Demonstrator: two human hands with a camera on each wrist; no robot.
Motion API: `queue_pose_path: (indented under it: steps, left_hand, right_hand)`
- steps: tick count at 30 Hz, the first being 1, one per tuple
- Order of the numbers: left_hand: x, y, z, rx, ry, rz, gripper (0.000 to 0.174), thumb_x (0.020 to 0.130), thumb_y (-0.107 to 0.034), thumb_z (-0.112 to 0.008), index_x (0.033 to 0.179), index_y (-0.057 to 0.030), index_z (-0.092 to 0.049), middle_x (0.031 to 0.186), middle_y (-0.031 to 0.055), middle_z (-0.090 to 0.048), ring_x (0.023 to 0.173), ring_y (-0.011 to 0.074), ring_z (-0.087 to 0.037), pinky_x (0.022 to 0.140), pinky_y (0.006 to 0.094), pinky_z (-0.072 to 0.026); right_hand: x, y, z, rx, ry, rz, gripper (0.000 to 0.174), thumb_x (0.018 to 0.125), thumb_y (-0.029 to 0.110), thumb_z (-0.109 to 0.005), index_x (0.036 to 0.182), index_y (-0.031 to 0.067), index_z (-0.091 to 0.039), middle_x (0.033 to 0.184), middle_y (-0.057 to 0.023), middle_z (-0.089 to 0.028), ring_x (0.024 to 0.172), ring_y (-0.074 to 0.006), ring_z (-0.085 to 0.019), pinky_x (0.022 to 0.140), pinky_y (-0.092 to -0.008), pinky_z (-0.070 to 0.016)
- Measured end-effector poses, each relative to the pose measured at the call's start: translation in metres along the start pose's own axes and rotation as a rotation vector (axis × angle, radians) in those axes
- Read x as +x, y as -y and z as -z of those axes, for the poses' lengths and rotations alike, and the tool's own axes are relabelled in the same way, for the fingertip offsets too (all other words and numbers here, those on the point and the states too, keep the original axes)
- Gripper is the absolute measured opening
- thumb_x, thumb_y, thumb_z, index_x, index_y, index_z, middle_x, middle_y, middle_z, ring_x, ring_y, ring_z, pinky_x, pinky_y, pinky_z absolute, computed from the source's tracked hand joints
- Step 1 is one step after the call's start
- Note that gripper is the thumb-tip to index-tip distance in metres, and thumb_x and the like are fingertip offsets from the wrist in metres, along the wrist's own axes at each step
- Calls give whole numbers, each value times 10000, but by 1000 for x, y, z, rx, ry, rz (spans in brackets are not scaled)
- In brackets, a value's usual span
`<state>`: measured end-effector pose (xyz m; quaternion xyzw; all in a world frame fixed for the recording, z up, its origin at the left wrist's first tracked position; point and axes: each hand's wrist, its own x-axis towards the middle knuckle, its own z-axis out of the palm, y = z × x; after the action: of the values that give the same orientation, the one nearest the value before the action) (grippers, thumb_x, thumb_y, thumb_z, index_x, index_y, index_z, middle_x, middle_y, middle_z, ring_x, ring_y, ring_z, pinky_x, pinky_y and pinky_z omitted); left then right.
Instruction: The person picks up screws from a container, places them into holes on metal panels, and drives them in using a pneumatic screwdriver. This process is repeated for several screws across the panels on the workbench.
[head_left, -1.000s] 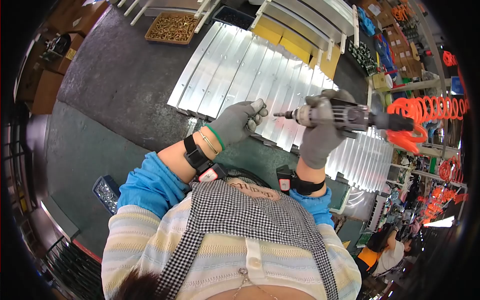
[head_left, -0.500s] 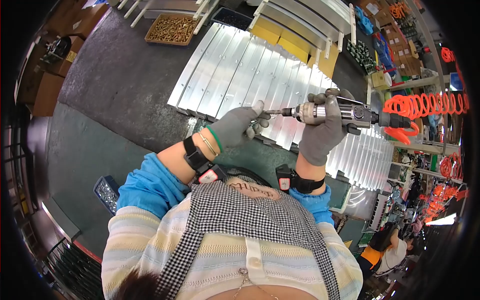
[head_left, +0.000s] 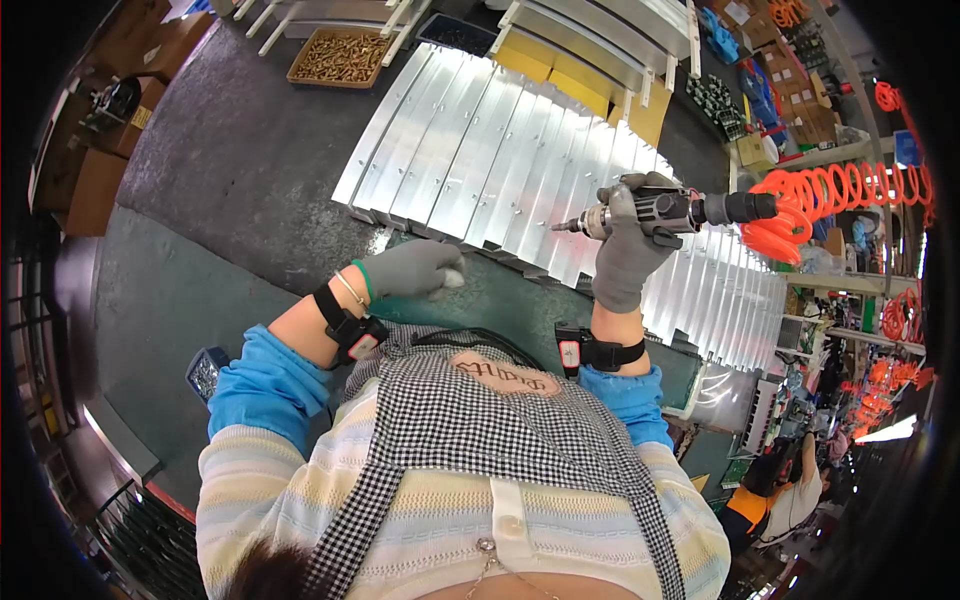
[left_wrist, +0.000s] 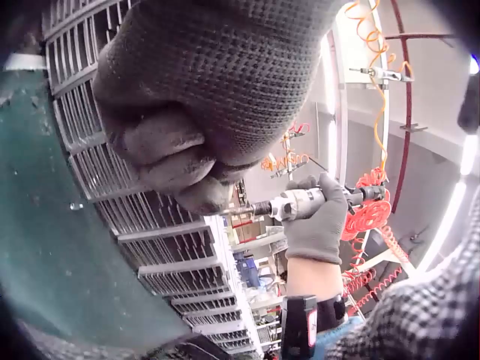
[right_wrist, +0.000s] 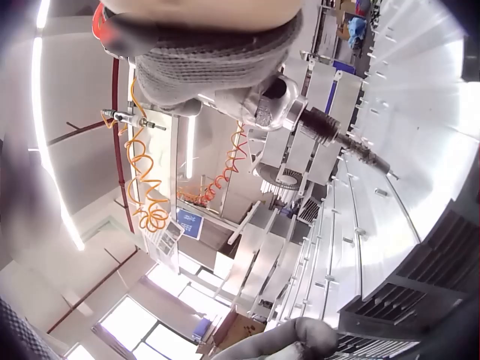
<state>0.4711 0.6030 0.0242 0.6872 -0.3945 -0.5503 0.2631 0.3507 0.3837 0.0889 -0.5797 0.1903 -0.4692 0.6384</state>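
Note:
In the head view the grey-gloved right hand grips a pneumatic screwdriver, its bit pointing left over a row of shiny metal panels. The right wrist view shows the driver's bit close above a panel dotted with small studs. The gloved left hand is held off the panels' near edge, in front of the apron, apart from the driver. Curled fingers fill the left wrist view; whatever lies inside them is hidden.
A tray of brass-coloured screws and a dark bin stand beyond the panels. Red coiled hose hangs at the right. A small blue bin is at the left. Another person is at the lower right.
The left hand has left the driver's tip and drawn back left and toward the body. The right hand and driver have shifted slightly left.

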Motion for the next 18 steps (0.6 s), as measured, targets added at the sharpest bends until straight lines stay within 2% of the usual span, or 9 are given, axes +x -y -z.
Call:
queue_pose_path:
  steps: [3, 6, 11, 12, 14, 15, 16, 17, 18]
  left_hand:
    - [5, 27, -16, 37, -304, 52, 254, 877, -246, -591, 1019, -35, -584, 711, 80, -615, 644, 199, -597, 660, 363, -468]
    - [17, 46, -34, 294, -509, -53, 291, 871, -276, -592, 1038, -38, -576, 761, 135, -639, 721, 297, -635, 691, 417, -485]
    - [12, 35, -32, 464, -495, -9, 304, 872, -308, -570, 1049, -61, -577, 805, 158, -646, 767, 337, -633, 686, 434, -494]
    - [11, 36, -32, 473, -504, -19, 304, 868, -313, -574, 1044, -66, -579, 804, 163, -646, 760, 339, -632, 678, 440, -493]
    - [13, 39, -35, 479, -495, -28, 285, 870, -307, -570, 1028, -70, -581, 797, 159, -646, 751, 335, -633, 673, 435, -495]
    - [16, 40, -38, 483, -489, -34, 276, 871, -304, -568, 1020, -72, -583, 793, 157, -647, 746, 334, -633, 671, 432, -496]
    - [19, 40, -40, 521, -490, -27, 272, 872, -299, -566, 1021, -73, -582, 792, 155, -648, 747, 333, -635, 669, 430, -498]
    - [22, 40, -46, 559, -481, -21, 267, 873, -294, -564, 1022, -73, -582, 791, 153, -649, 747, 331, -638, 666, 428, -500]
    - [25, 39, -50, 601, -469, -17, 263, 874, -289, -562, 1022, -73, -581, 790, 151, -650, 748, 330, -640, 664, 426, -503]
  right_hand:
    - [-3, -2, -4, 5, 14, -30, 311, 756, -81, -635, 1032, 14, -529, 875, -76, -601, 689, -113, -584, 578, -243, -494]
    - [-6, -2, -8, -48, 90, -38, 305, 761, -77, -639, 1027, 24, -531, 857, -62, -601, 675, -103, -574, 563, -232, -483]
    - [-4, -6, -16, -135, 115, 17, 226, 768, -68, -641, 958, 24, -559, 770, -37, -597, 617, -87, -559, 488, -227, -456]
    - [-5, 2, -20, -54, 85, -71, 209, 767, -75, -636, 939, 18, -564, 762, -49, -595, 591, -91, -556, 464, -232, -451]
    - [-5, 6, -19, 23, 71, -79, 214, 763, -83, -634, 940, 13, -562, 761, -59, -595, 574, -98, -555, 447, -235, -446]
    - [-3, 10, -18, 60, 63, -82, 217, 760, -87, -633, 941, 10, -561, 760, -65, -595, 565, -101, -555, 439, -237, -443]
    - [1, 15, -19, 29, 17, 14, 225, 760, -97, -627, 950, -2, -550, 748, -95, -591, 538, -109, -534, 423, -241, -425]
    - [2, 26, -16, 170, 83, -12, 216, 781, -78, -605, 973, -9, -535, 742, -121, -586, 513, -112, -507, 413, -248, -409]
    - [3, 39, -16, 166, 62, -8, 215, 789, -68, -595, 985, -9, -527, 745, -134, -584, 499, -109, -489, 408, -255, -402]
